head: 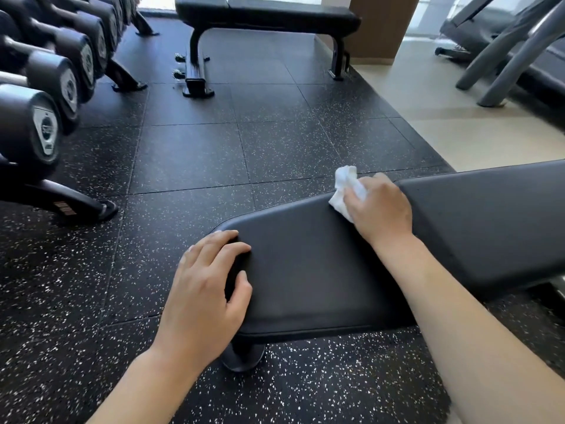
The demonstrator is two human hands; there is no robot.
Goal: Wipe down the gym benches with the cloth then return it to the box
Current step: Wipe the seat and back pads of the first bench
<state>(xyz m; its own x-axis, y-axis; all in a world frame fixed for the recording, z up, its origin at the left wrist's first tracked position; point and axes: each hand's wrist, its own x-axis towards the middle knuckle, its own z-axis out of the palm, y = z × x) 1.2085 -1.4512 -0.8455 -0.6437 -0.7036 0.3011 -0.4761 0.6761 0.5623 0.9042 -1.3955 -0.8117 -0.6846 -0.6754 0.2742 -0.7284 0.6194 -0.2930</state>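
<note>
A black padded gym bench [312,270] lies across the lower right of the view. My right hand [379,206] presses a crumpled white cloth [347,186] onto the far edge of the seat pad, near the gap to the back pad [489,221]. My left hand [211,286] rests on the bench's near left end, fingers spread over the pad's edge, holding nothing. A second black bench [266,13] stands at the far side of the floor. No box is in view.
A rack of black dumbbells [46,87] runs along the left, its feet reaching onto the speckled rubber floor [214,154]. A brown pillar [379,29] stands at the back right, and treadmill frames [507,50] sit on the beige floor beyond.
</note>
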